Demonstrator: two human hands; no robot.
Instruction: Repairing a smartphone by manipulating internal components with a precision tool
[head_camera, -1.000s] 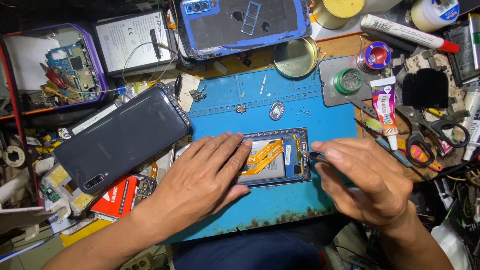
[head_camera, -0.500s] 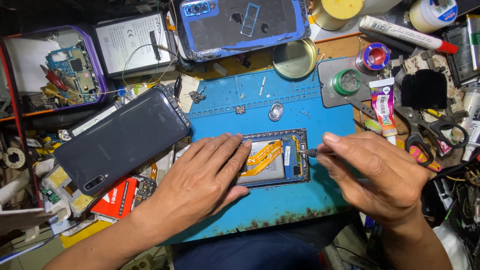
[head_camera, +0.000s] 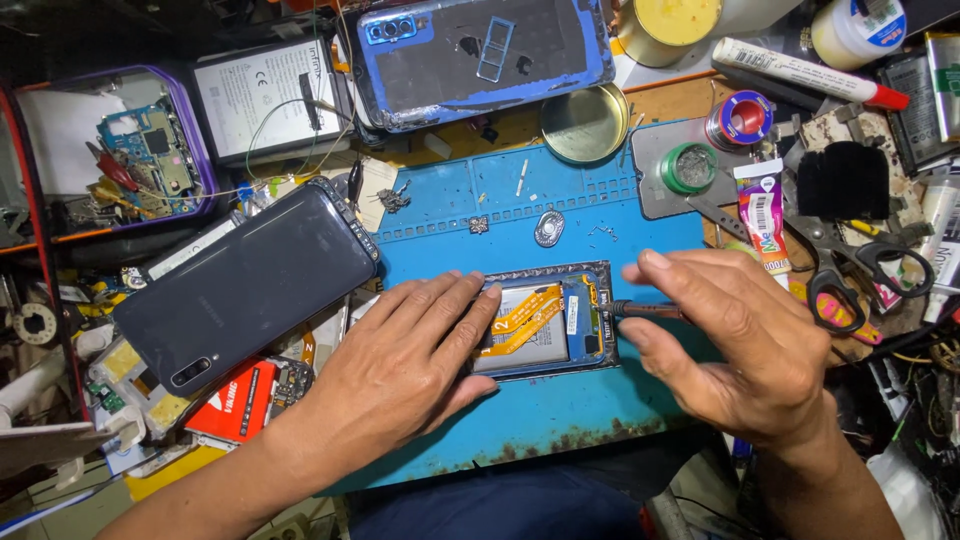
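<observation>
At frame centre, the left hand (head_camera: 400, 365) lies flat, steadying the opened phone (head_camera: 548, 320), while the right hand (head_camera: 735, 345) grips a screwdriver (head_camera: 645, 310) at its right edge; back cover off, disassembly apparently midway.

One head camera looks steeply down, close over the blue mat (head_camera: 560, 420); the person's forearms enter from six o'clock.

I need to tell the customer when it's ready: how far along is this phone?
Done: the dark back cover lies off to the side, leaving the opened phone exposed. In hand: left hand steadies it while right hand works a screwdriver at its edge. Left: closing it up.
</observation>
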